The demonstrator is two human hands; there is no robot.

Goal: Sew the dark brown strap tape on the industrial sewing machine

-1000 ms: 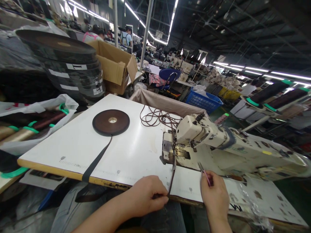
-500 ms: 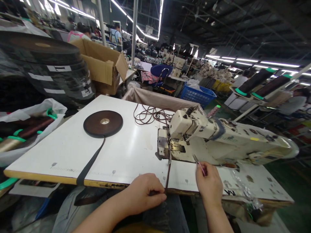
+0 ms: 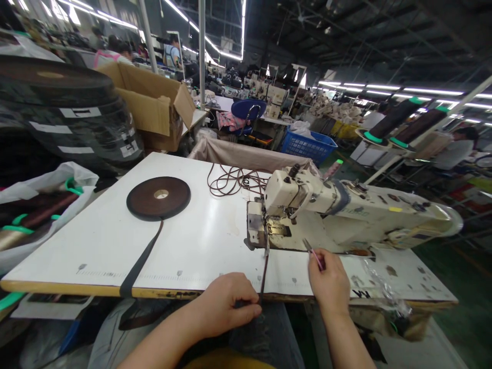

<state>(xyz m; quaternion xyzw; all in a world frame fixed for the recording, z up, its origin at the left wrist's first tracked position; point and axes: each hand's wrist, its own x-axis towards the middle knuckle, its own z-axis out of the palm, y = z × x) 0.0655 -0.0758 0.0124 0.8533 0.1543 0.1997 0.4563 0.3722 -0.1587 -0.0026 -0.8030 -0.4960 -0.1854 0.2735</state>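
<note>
My left hand (image 3: pixel 232 302) is closed at the table's front edge, its fingertips pinching a narrow dark brown strip (image 3: pixel 264 274). That strip runs up from the fingers to the needle area of a cream sewing machine (image 3: pixel 292 195). In my right hand (image 3: pixel 329 279) is a small pair of thread snips (image 3: pixel 313 252) with a pinkish handle, blades pointing up and left, just in front of the machine bed. A flat roll of brown tape (image 3: pixel 172 197) lies at left on the white table, its loose end (image 3: pixel 142 266) hanging over the front edge.
Loops of brown cord (image 3: pixel 226 184) lie behind the machine head. Stacked tape rolls (image 3: pixel 77 120) and a cardboard box (image 3: pixel 142 102) stand at left. Beyond the table are a fabric-lined bin (image 3: pixel 230 149) and a blue crate (image 3: pixel 307 144). Thread cones (image 3: pixel 395 120) stand at right.
The whole view has shifted slightly, with the scene sitting a little further left. Both hands keep the same grip; the strip and snips hold nearly the same places.
</note>
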